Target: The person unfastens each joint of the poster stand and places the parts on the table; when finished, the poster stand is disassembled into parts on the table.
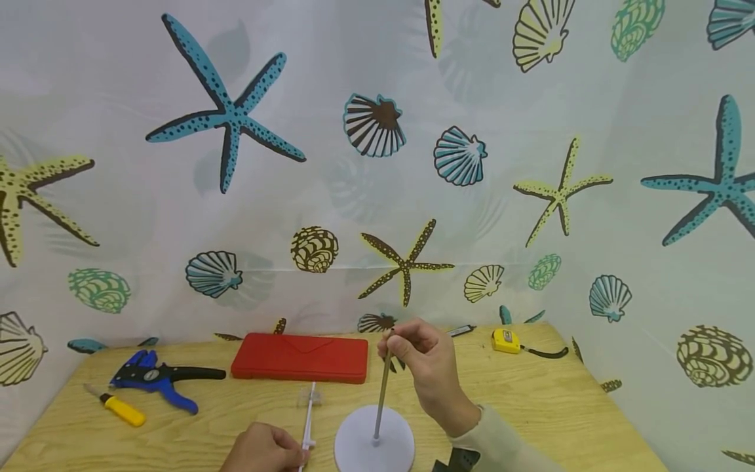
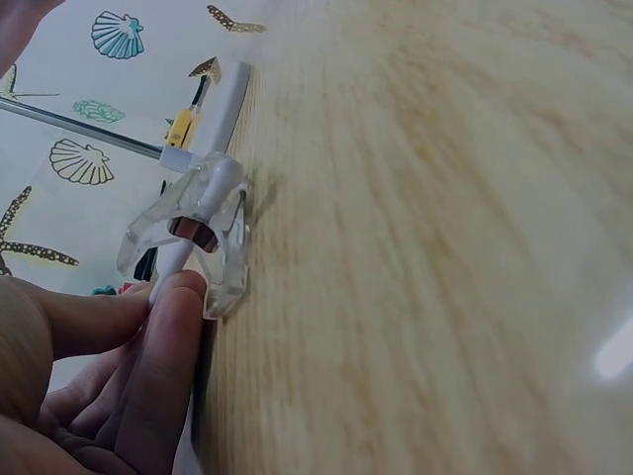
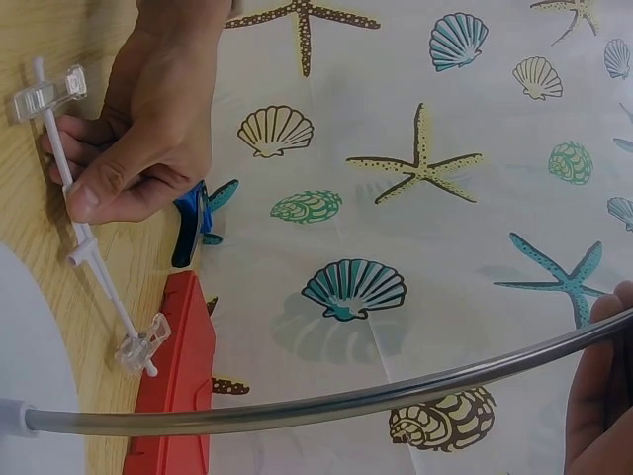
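My left hand [image 1: 262, 449] pinches a thin white plastic rod [image 3: 64, 158] between thumb and fingers, low over the wooden table. The rod has a clear plastic clip [image 3: 144, 343] at one end, another clear clip [image 2: 213, 228] at the other, and a short white socket [image 3: 83, 249] along its length. My right hand [image 1: 427, 367] pinches the top of a metal pole [image 1: 383, 393] between thumb and fingers. This pole stands slightly tilted in the collar of a round white base [image 1: 350, 446], which lies on the table right of the white rod.
Behind the rod lies a red case [image 1: 301, 357]. Blue-and-black wire strippers [image 1: 156, 377] and a yellow-handled screwdriver [image 1: 120, 408] are at the left. A yellow tape measure [image 1: 506, 341] and a grey pen-like tool [image 1: 461, 330] lie at the back right. Patterned cloth [image 1: 330, 196] hangs around the table.
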A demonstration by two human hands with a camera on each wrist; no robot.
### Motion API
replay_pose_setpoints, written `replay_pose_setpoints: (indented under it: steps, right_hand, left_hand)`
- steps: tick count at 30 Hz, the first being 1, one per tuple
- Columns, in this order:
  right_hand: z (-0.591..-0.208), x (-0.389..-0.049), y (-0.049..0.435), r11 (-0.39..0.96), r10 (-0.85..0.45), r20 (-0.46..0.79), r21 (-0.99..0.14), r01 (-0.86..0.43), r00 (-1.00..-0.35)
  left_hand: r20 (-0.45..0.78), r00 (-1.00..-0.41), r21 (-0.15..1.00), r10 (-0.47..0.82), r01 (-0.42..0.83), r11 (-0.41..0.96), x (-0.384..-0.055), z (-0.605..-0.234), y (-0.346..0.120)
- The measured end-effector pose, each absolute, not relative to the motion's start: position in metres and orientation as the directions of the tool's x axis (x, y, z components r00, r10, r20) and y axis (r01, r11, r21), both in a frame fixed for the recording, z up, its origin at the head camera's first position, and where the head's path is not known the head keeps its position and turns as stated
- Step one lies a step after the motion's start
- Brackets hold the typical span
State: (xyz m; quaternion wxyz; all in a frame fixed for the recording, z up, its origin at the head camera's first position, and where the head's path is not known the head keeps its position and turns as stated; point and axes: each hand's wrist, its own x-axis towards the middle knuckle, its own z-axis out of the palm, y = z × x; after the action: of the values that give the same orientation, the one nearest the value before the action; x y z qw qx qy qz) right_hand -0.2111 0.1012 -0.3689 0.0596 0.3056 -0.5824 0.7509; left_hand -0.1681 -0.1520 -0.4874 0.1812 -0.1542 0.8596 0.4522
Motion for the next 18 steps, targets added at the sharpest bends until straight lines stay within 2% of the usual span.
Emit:
replay_pose_setpoints:
  steps: [18]
  right_hand:
    - [-0.3706,-0.2095,0.1011,-0.329,-0.264,0.542,-0.828,-0.453,-0.798]
  left_hand:
    - [-0.415,-0.905,0.700,-0.098,-0.386,0.601,-0.1672,-0.4936,-0.1516]
